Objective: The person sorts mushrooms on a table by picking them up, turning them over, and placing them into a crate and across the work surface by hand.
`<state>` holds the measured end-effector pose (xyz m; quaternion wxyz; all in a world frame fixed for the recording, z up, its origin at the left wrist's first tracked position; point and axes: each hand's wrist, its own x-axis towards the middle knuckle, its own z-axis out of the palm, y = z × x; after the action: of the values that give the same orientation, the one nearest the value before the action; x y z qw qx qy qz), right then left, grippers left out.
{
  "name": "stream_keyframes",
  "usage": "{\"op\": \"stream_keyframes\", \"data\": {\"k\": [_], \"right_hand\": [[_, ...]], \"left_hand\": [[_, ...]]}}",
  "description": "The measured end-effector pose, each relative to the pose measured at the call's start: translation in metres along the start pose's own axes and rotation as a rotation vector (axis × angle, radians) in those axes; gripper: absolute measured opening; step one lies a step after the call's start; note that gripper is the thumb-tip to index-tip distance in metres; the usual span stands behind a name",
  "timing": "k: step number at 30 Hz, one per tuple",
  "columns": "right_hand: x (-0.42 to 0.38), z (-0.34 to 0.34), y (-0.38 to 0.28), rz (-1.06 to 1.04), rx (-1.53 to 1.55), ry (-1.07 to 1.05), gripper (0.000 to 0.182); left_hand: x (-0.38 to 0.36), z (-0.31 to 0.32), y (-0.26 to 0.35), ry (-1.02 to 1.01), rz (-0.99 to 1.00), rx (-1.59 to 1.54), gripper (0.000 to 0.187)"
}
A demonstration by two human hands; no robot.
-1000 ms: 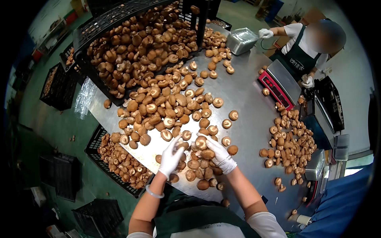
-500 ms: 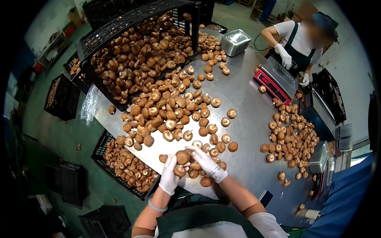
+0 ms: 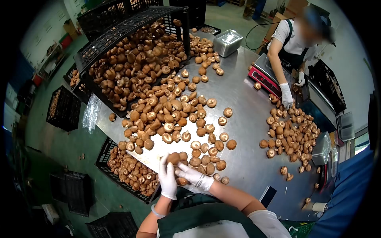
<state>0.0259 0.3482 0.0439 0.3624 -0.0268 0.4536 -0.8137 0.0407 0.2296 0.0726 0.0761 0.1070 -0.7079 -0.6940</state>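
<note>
My white-gloved left hand [image 3: 168, 179] is at the table's near edge, its fingers closed against the left side of a brown mushroom [image 3: 173, 158]. My gloved right hand [image 3: 194, 177] reaches in from the right, its fingers by the same small cluster of mushrooms; its grip is partly hidden. Another mushroom [image 3: 182, 181] shows between the two hands. Just beyond them, loose mushrooms [image 3: 206, 159] lie on the metal table [image 3: 250, 131]. A larger heap [image 3: 166, 111] spreads from a tipped black crate [image 3: 133, 20].
A lower crate [image 3: 104, 160] of mushrooms stands left of my hands. Across the table, a co-worker's gloved hand [image 3: 286, 95] touches another mushroom pile [image 3: 293, 135] beside a red scale [image 3: 265, 81]. Clear plastic trays [image 3: 228, 43] are stacked at the back; a phone [image 3: 268, 196] lies at right.
Both my hands have moved slightly down and left with mushrooms between them. My right hand has turned flatter. The co-worker's hand has moved from the scale to the pile.
</note>
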Motion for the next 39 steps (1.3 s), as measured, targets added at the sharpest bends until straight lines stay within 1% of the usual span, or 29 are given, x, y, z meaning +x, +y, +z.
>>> {"op": "stream_keyframes", "data": {"k": [2,4,5,6,7,8,9,10,11,12,13,15,16,18,20,21,22,24,25,26,27,28,30,32,34,36,37,38,39], "right_hand": [[-0.003,0.001,-0.01,0.101,0.13,-0.076,0.066],[-0.004,0.001,-0.009,0.084,0.218,-0.017,0.058],[0.0,-0.013,0.002,0.094,0.236,-0.087,0.057],[0.001,-0.028,0.007,0.105,0.255,-0.16,0.056],[-0.011,-0.026,-0.017,0.06,0.291,-0.173,0.053],[-0.017,-0.034,-0.024,-0.013,0.221,-0.066,0.052],[-0.028,-0.047,-0.047,0.029,0.26,-0.017,0.049],[-0.036,-0.061,-0.053,-0.037,0.37,0.146,0.05],[-0.047,-0.074,-0.079,-0.168,0.201,0.241,0.05],[-0.062,-0.103,-0.094,-0.205,0.168,0.363,0.047],[-0.073,-0.134,-0.098,-0.364,0.49,0.482,0.042],[-0.101,-0.181,-0.131,-0.661,0.735,0.76,0.044],[-0.116,-0.204,-0.147,-0.825,0.81,0.885,0.045],[-0.153,-0.266,-0.165,-1.079,1.094,0.989,0.058],[-0.175,-0.29,-0.167,-1.119,1.196,1.042,0.066],[-0.171,-0.309,-0.15,-1.097,0.862,0.957,0.065],[-0.154,-0.3,-0.142,-1.008,0.633,0.974,0.056],[-0.095,-0.213,-0.153,-0.596,0.128,0.985,0.033],[-0.066,-0.192,-0.146,-0.473,-0.128,0.987,0.026],[-0.042,-0.159,-0.141,-0.349,-0.548,0.925,0.021],[-0.018,-0.146,-0.127,-0.496,-0.848,0.772,0.018],[0.005,-0.139,-0.116,-0.468,-1.095,0.705,0.022],[0.039,-0.135,-0.099,-0.466,-1.664,0.574,0.028],[0.053,-0.131,-0.091,-0.382,-1.841,0.533,0.033],[0.048,-0.146,-0.09,-0.355,-1.838,0.52,0.034],[0.03,-0.169,-0.092,-0.494,-1.719,0.514,0.033],[0.021,-0.17,-0.093,-0.465,-1.717,0.639,0.03],[0.007,-0.169,-0.095,-0.521,-1.792,0.739,0.027],[-0.005,-0.157,-0.099,-0.523,-1.751,0.708,0.026]], "left_hand": [[-0.002,0.006,0.005,-0.026,0.031,-0.077,0.039],[0.0,-0.001,0.016,-0.035,-0.079,-0.219,0.04],[0.003,-0.004,0.018,0.027,-0.085,-0.218,0.038],[0.008,-0.012,0.008,0.061,-0.039,-0.18,0.042],[0.013,-0.022,0.008,0.086,-0.041,-0.204,0.043],[0.017,-0.032,0.009,0.114,-0.043,-0.227,0.043],[0.02,-0.038,0.019,0.21,-0.066,-0.216,0.04],[0.026,-0.066,-0.001,0.241,-0.175,-0.046,0.042],[0.029,-0.081,-0.012,0.316,-0.132,-0.106,0.045],[0.033,-0.095,-0.023,0.39,-0.086,-0.167,0.048],[0.037,-0.12,-0.049,0.464,-0.144,-0.293,0.051],[0.034,-0.154,-0.073,0.633,-0.298,-0.476,0.06],[0.032,-0.169,-0.086,0.655,-0.304,-0.455,0.06],[0.027,-0.163,-0.079,0.617,-0.219,-0.184,0.056],[0.026,-0.143,-0.062,0.405,-0.183,0.117,0.044],[0.025,-0.109,-0.023,0.393,-0.244,0.175,0.035],[0.03,-0.107,-0.056,0.263,-0.007,0.312,0.032],[0.036,-0.068,-0.055,0.117,0.059,0.481,0.03],[0.041,-0.047,-0.058,0.004,0.14,0.523,0.03],[0.047,-0.028,-0.054,-0.11,0.234,0.638,0.032],[0.051,-0.008,-0.044,-0.204,0.303,0.792,0.036],[0.054,0.002,-0.051,-0.293,0.331,0.853,0.04],[0.057,0.018,-0.062,-0.438,0.324,0.933,0.038],[0.057,0.019,-0.057,-0.458,0.284,0.946,0.037],[0.057,0.015,-0.059,-0.492,0.246,0.953,0.037],[0.053,0.0,-0.07,-0.321,0.279,0.69,0.037],[0.051,-0.005,-0.069,-0.304,0.267,0.621,0.04],[0.05,-0.008,-0.068,-0.286,0.226,0.56,0.039],[0.049,-0.008,-0.063,-0.283,0.116,0.421,0.038]]}}
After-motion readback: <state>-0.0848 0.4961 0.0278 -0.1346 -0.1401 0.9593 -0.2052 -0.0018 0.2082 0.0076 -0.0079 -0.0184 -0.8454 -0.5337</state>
